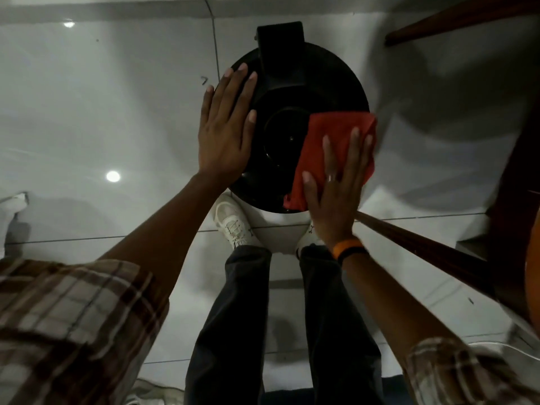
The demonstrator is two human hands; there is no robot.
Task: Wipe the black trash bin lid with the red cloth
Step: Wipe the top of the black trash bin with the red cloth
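The round black trash bin lid (306, 83) sits straight below me, its hinge block at the far side. The red cloth (327, 133) lies folded on the lid's right part. My right hand (339, 188) presses flat on the cloth, fingers spread, near the lid's right front rim. My left hand (226, 127) rests flat on the lid's left edge, fingers apart and pointing away from me, holding nothing. The hands and the cloth cover both side edges of the lid.
Glossy white floor tiles (102, 112) surround the bin. Dark wooden furniture legs (423, 247) run along the right, and another wooden piece (455, 19) crosses the top right. My white shoe (233, 223) and dark trousers stand just in front of the bin.
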